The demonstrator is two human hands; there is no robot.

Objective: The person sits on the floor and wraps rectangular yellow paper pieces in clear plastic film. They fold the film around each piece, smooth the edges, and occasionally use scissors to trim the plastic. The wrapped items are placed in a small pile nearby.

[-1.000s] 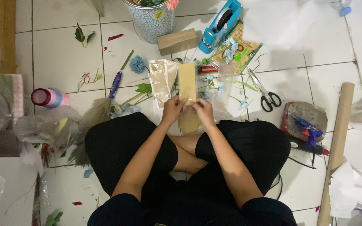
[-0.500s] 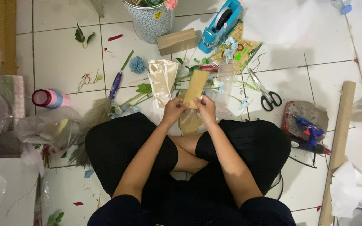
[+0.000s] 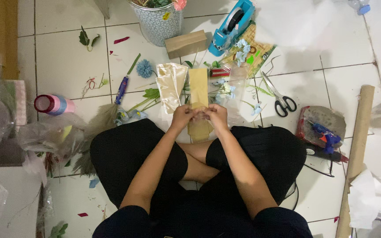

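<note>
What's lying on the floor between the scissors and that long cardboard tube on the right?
In the head view, a blue glue gun on a grey mat lies between the scissors and the cardboard tube.

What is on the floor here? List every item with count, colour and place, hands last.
tan paper strip: 1, tan, held in front of the knees
cellophane sleeve: 1, clear gold, left of the strip
tape dispenser: 1, blue, top centre
small cardboard box: 1, brown, beside the dispenser
metal bucket: 1, patterned grey, top
scissors: 1, black-handled, right of centre
glue gun: 1, blue, right, on a grey pad
cardboard tube: 1, brown, far right
ribbon spool: 1, pink, left
blue flower head: 1, blue, upper left of the strip
left hand: 1, on the strip
right hand: 1, on the strip
</note>
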